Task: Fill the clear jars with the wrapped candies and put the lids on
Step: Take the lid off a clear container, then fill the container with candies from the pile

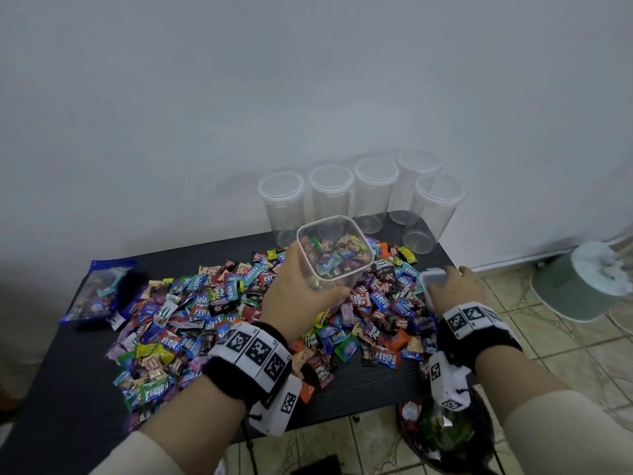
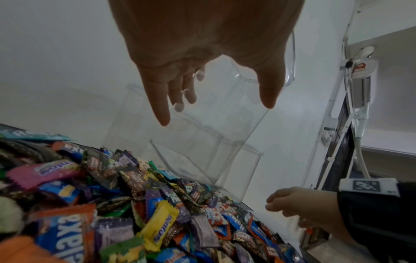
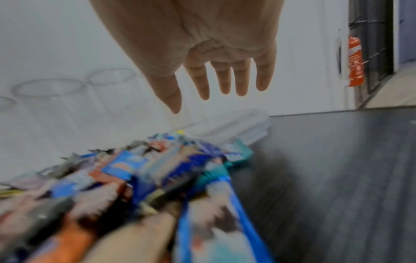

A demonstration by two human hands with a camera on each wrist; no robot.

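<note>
Now left hand (image 1: 301, 289) gripping the square candy-filled jar (image 1: 334, 248) above the candy pile (image 1: 205, 313), right hand (image 1: 457, 286) spread wide over the white lid (image 1: 432, 276) just right of it on the counter (image 1: 376, 385).

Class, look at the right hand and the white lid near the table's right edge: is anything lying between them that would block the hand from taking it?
Nothing visible blocks it. The right hand hangs open just above the white lid, which lies uncovered at the edge of the candy pile.
</note>
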